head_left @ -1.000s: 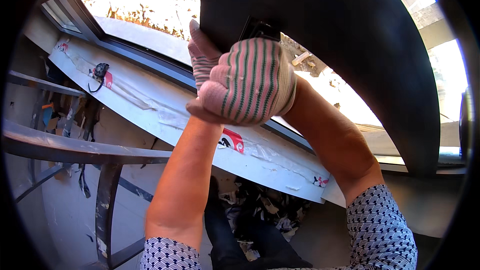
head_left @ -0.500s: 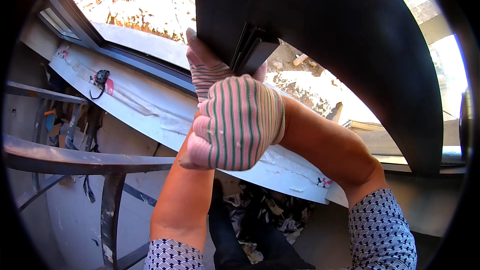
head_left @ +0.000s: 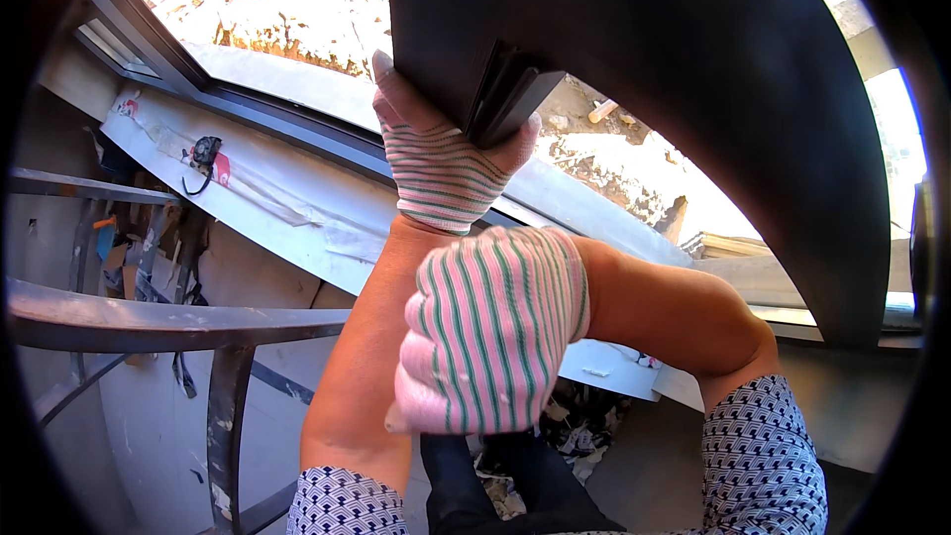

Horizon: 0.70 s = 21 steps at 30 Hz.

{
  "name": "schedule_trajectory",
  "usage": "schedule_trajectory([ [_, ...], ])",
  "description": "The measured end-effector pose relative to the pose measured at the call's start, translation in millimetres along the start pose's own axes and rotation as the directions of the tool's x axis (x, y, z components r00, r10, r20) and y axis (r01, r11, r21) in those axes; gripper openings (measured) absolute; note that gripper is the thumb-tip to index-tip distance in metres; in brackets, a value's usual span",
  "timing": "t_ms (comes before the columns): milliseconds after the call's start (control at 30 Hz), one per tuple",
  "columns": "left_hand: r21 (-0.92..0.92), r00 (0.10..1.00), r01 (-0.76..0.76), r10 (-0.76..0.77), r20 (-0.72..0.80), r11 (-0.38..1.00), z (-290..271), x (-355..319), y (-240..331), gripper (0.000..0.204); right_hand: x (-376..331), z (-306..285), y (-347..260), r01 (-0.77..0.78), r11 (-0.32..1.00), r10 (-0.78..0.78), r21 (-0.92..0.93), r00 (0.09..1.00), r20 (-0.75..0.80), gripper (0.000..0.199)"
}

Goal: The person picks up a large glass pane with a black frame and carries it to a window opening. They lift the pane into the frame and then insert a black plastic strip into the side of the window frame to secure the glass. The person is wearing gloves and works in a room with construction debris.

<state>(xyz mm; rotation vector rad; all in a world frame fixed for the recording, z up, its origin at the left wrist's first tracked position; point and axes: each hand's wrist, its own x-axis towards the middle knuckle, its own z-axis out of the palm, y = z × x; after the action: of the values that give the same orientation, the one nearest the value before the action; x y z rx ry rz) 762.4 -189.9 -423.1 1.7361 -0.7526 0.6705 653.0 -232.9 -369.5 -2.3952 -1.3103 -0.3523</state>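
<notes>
Both my hands wear knitted gloves striped pink, white and green. My left hand (head_left: 441, 168) reaches up and is closed around the lower end of a black window frame (head_left: 634, 30), its thumb and fingers on either side of a grooved end. That frame is a broad, dark piece rising past the top of the view. Lower and nearer to me, my right hand (head_left: 495, 332) is a fist with its back upward, in front of my left forearm and apart from the frame. Its palm is hidden, so anything inside cannot be made out.
A white sill (head_left: 287, 208) with wrinkled film runs below a dark window rail (head_left: 287, 129). A black strap-like item (head_left: 205, 151) lies on it. Paint-spotted metal rails (head_left: 178, 322) stand at left. Rubble (head_left: 287, 35) is outside; scraps (head_left: 584, 426) lie beneath the sill.
My right fist has come down toward me, away from the frame and my left hand, uncovering the left wrist. My left hand keeps its hold on the frame.
</notes>
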Motion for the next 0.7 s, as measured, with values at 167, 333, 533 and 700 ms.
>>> schedule_trajectory([
  [167, -0.196, 0.991, 0.131, -0.136, -0.01, 0.972, 10, -8, 15, 0.11, -16, -10, 85, -0.117, 0.988, 0.115, 0.105, 0.993, 0.031, 0.022],
  [333, -0.175, 0.97, 0.241, -0.231, 0.076, 0.955, 18, -19, -17, 0.135, -15, -3, 71, -0.143, 0.988, 0.144, 0.058, 0.989, -0.017, 0.023],
  [533, -0.307, 0.983, 0.182, -0.161, 0.094, 0.934, 20, -22, -25, 0.119, -15, -38, -10, -0.415, 0.885, 0.333, -0.213, 0.882, -0.335, 0.021],
  [700, -0.28, 0.986, 0.159, -0.138, 0.095, 0.947, 16, -21, -23, 0.112, -11, -38, 11, -0.842, 0.539, 0.589, -0.029, 0.401, -0.701, 0.025],
])
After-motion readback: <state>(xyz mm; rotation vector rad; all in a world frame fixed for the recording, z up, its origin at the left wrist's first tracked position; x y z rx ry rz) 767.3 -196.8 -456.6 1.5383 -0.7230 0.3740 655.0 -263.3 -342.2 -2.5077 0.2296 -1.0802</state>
